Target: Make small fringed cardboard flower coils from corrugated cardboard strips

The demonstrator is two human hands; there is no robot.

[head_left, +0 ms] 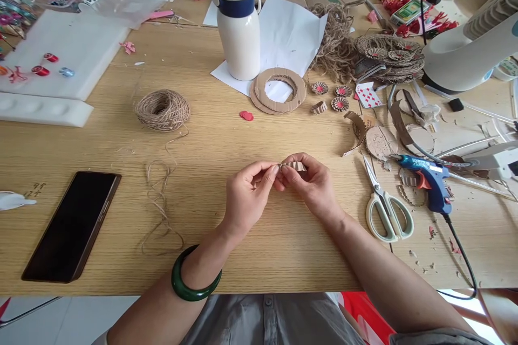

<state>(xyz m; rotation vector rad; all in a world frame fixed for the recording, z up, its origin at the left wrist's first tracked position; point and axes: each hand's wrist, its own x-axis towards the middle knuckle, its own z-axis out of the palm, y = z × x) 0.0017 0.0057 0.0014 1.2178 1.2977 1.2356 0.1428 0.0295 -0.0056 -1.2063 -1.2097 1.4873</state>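
Both hands meet above the front middle of the wooden table, their fingertips close together. My left hand pinches one end of a small corrugated cardboard strip. My right hand has its thumb and fingers closed on the same strip, and part of the ridged piece shows above its thumb. Beyond the hands lie two red discs, cardboard rings and several small pleated rosettes. A ball of twine sits to the left, its loose end trailing toward the front.
A black phone lies at the left. White-handled scissors and a blue glue gun with its cable lie at the right. A white bottle stands behind, near a white lamp-like base.
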